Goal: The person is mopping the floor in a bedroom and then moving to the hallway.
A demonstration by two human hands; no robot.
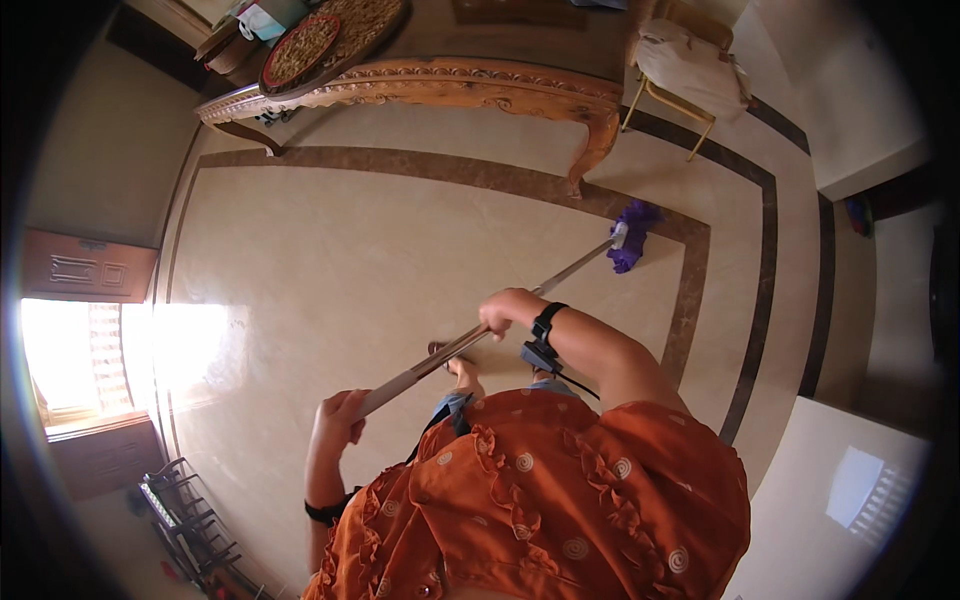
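Note:
A mop with a long metallic handle (570, 271) slants across the view from lower left to upper right. Its purple mop head (628, 250) lies on the tiled floor beside the brown border strip. My left hand (343, 415) is closed around the top end of the handle, near my body. Further down the pole, my right hand (508, 310) wraps it with the fingers curled over. Both wrists wear black bands, and a small dark device hangs by the right one.
A carved wooden table (450, 85) stands at the far side, bearing round woven trays (300, 52). Right of it is a gold-framed chair (690, 85) with pale cloth on it. A dark rack (190, 520) sits at lower left, near a bright doorway (80, 360). White furniture (820, 490) is at right.

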